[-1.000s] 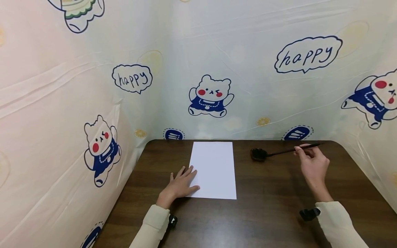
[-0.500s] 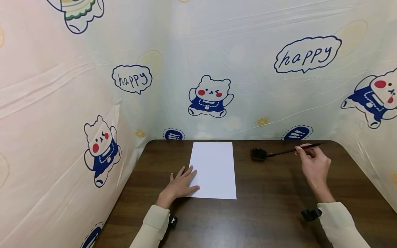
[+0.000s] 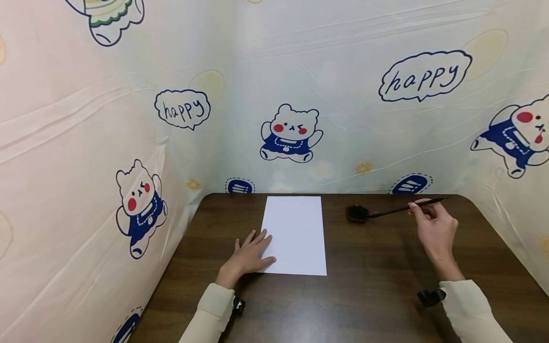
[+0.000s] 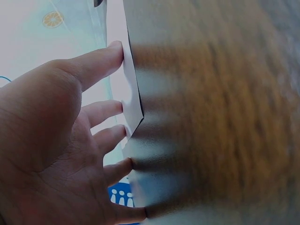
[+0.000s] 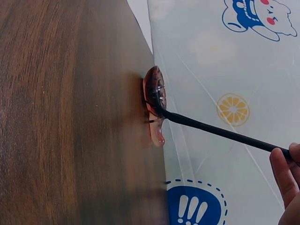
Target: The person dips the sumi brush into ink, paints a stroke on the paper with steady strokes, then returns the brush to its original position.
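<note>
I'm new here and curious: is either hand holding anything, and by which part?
The right hand pinches a slender black tool by its upper shaft; the left hand grips nothing.

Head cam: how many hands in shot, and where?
2. The left hand lies across the left edge of the paper; the right hand grips a black stick to the right of it. No others show.

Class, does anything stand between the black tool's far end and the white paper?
Nothing visible: only bare table lies between the dark dish, where the black tool ends, and the white paper.
</note>
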The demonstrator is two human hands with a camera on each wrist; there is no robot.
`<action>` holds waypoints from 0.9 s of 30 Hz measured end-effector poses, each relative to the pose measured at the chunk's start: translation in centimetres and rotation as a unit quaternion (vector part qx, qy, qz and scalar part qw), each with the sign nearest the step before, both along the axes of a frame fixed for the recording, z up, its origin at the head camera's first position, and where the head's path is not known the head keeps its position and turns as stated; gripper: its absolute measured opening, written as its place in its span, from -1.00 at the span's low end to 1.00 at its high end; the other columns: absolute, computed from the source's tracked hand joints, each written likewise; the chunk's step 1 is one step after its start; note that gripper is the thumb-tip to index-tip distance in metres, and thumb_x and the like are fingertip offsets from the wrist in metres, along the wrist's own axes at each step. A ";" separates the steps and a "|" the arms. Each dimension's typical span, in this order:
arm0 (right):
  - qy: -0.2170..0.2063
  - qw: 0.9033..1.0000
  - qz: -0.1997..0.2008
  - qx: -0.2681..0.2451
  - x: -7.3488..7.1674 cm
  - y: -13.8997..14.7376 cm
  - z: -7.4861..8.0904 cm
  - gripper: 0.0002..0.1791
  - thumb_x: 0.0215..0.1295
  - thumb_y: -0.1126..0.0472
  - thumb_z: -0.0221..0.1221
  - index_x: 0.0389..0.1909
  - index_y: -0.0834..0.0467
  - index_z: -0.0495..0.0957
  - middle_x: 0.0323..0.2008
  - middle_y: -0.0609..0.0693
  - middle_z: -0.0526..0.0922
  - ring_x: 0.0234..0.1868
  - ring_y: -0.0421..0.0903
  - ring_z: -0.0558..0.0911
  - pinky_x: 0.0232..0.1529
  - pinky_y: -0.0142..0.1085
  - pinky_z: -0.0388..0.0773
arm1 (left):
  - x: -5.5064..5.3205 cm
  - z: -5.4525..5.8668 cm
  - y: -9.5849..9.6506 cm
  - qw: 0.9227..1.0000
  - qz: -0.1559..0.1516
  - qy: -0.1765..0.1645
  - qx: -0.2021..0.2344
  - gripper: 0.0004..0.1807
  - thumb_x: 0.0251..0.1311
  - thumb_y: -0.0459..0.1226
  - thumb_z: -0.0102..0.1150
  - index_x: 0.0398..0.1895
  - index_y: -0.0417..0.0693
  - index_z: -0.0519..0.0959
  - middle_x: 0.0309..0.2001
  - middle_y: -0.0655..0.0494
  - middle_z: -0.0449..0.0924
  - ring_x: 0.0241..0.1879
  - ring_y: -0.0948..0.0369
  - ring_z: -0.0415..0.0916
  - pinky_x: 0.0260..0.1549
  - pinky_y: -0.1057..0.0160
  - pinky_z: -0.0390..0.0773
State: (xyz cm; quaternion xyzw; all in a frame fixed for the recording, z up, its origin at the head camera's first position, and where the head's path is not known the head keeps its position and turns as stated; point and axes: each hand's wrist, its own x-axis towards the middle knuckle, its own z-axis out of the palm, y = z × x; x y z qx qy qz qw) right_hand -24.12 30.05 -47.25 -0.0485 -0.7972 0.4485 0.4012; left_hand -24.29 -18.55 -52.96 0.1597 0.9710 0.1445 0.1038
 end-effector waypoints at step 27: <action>0.026 0.999 -0.004 -0.025 -0.1 0.2 1.2 -0.78 0.24 0.13 0.32 -0.22 0.21 0.67 -0.46 -0.10 0.77 -0.50 -0.50 0.66 -0.47 -0.69 0.46 | 0.3 0.4 0.0 1.000 -0.001 -0.006 0.011 -0.17 0.25 0.22 0.08 0.53 0.19 0.13 0.58 0.11 -0.06 0.57 -0.11 -0.24 0.30 -0.53 -0.27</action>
